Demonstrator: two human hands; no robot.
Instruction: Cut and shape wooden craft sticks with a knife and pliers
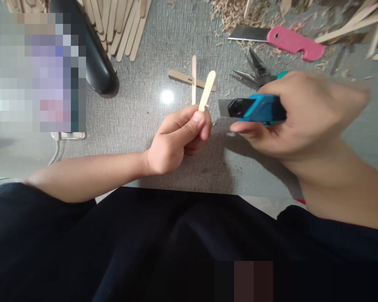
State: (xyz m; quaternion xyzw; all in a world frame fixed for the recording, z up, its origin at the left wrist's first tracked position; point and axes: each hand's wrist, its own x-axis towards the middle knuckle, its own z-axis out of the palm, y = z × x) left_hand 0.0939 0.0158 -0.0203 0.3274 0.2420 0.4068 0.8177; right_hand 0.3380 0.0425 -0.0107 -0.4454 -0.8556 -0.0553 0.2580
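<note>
Between thumb and fingers, my left hand [182, 136] pinches a pale wooden craft stick [208, 88], its rounded end pointing up and away from me. The stick's lower end is hidden in the fist. Just beyond lie two more sticks on the table, a thin pale one [194, 77] and a darker one [179, 76] that cross each other; the darker has a small slot. To the right, my right hand [305, 113] is closed around a blue and black utility knife [261, 108]. Its short blade points left, a small gap away from the held stick.
A pink-handled folding knife [294, 42] and open-jawed pliers [258, 73] lie beyond my right hand. Wood shavings [239, 12] are heaped at the back. Many craft sticks [119, 25], a black rounded object [97, 63] and a blurred-out device with a white cable [55, 151] are at the left.
</note>
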